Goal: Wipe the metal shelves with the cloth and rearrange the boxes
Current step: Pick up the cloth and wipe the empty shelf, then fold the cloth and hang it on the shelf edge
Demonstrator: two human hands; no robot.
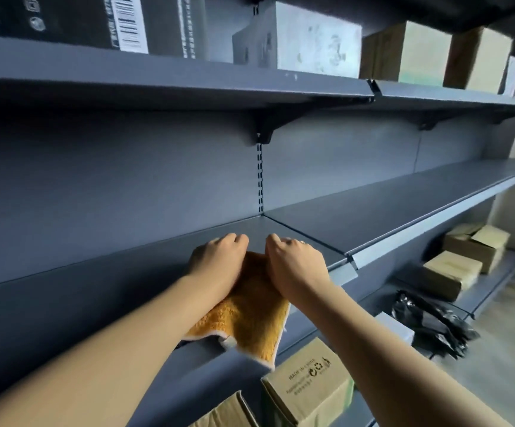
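As left hand (219,261) and right hand (294,263) apparently clutch the orange cloth (251,318) on the grey metal shelf (102,297), brown cardboard boxes (308,385) await rearranging.

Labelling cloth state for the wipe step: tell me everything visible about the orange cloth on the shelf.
The orange terry cloth has a looped, towel-like weave and a pale whitish hem. It lies spread on the grey metal shelf, with its near corner hanging over the front edge. The left hand and right hand rest side by side on its far part, fingers curled down. Its far edge is hidden beneath them.
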